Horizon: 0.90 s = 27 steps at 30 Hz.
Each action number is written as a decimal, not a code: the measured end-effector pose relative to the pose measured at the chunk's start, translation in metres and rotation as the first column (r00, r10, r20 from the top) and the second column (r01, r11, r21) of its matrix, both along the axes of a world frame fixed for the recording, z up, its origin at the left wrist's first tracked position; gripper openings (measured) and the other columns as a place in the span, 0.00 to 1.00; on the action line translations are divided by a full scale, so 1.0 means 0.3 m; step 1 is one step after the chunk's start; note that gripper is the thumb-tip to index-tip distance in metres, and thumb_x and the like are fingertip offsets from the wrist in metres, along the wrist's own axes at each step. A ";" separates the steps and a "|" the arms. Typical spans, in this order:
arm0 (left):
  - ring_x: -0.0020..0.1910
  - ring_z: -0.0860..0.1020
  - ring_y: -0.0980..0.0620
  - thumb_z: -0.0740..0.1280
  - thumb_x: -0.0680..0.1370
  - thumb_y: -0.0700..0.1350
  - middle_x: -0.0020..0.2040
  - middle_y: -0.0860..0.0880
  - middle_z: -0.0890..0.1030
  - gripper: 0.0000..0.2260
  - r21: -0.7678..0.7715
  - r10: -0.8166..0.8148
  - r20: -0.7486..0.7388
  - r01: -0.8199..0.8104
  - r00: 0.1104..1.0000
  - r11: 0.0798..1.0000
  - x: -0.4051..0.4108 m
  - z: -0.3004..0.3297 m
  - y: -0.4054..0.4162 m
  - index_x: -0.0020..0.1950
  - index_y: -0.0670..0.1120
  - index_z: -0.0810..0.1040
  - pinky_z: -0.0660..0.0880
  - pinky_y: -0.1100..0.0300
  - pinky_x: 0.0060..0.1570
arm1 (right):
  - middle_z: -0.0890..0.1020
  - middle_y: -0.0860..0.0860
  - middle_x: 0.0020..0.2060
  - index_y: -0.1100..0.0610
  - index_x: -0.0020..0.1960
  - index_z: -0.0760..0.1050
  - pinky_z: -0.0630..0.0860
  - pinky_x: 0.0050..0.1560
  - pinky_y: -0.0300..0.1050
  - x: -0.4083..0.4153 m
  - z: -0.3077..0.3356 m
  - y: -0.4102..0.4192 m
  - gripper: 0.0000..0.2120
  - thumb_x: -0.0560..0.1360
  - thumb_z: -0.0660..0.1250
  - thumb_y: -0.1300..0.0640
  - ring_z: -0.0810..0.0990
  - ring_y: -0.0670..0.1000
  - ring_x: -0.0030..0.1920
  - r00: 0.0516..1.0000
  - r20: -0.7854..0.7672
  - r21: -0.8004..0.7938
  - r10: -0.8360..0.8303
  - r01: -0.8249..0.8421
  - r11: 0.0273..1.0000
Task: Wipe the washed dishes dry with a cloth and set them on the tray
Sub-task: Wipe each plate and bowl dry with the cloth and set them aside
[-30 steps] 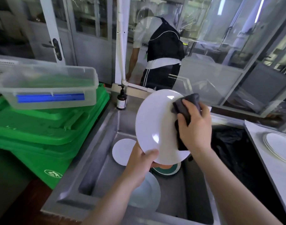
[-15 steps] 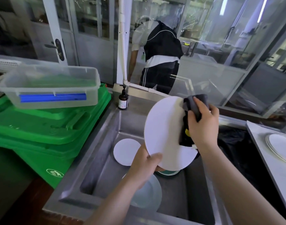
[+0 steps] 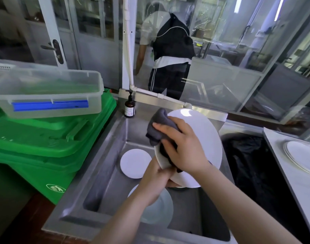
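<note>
1. Head view: a large white plate is held tilted on edge above a steel sink, probably so drips fall into the basin and its face is open to wiping.
2. The left hand curls its grip round the plate's lower rim, steadying it from below.
3. The right hand presses a bunched grey cloth against the plate's left rim, fingers curled over the fabric, likely drying the edge.
4. Two more plates lie flat in the basin: a small white plate toward the far side and a pale plate at the near edge, seemingly awaiting drying.
5. At the right edge, a white tray carries stacked plates, apparently dried.
</note>
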<state>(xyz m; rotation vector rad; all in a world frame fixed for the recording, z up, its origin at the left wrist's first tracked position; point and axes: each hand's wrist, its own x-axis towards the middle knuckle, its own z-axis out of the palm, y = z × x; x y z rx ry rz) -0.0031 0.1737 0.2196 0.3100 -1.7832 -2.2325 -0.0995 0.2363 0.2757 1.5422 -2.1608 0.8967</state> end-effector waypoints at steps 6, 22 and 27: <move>0.46 0.84 0.45 0.60 0.69 0.36 0.50 0.46 0.84 0.20 0.148 0.053 -0.038 -0.047 0.998 0.988 0.010 -0.005 -0.026 0.53 0.55 0.81 0.80 0.53 0.39 | 0.71 0.57 0.65 0.51 0.65 0.77 0.67 0.57 0.41 -0.139 0.025 0.066 0.19 0.74 0.68 0.61 0.74 0.60 0.60 0.911 0.105 -0.071 -0.400 0.408 0.910; 0.51 0.82 0.43 0.63 0.70 0.34 0.48 0.45 0.83 0.17 0.084 -0.061 -0.096 0.069 0.993 0.994 -0.006 -0.007 -0.041 0.55 0.49 0.79 0.80 0.50 0.42 | 0.74 0.51 0.64 0.49 0.71 0.68 0.73 0.56 0.48 0.019 0.023 0.002 0.28 0.72 0.66 0.60 0.75 0.59 0.58 0.997 0.058 0.036 -0.045 0.043 0.998; 0.47 0.84 0.44 0.62 0.68 0.33 0.44 0.46 0.84 0.18 0.112 -0.038 -0.138 0.054 0.990 0.992 -0.001 -0.029 -0.079 0.51 0.49 0.80 0.80 0.52 0.41 | 0.76 0.51 0.64 0.52 0.66 0.75 0.74 0.55 0.52 0.029 0.019 0.021 0.24 0.71 0.67 0.66 0.77 0.60 0.54 0.997 0.037 0.123 0.065 -0.069 0.990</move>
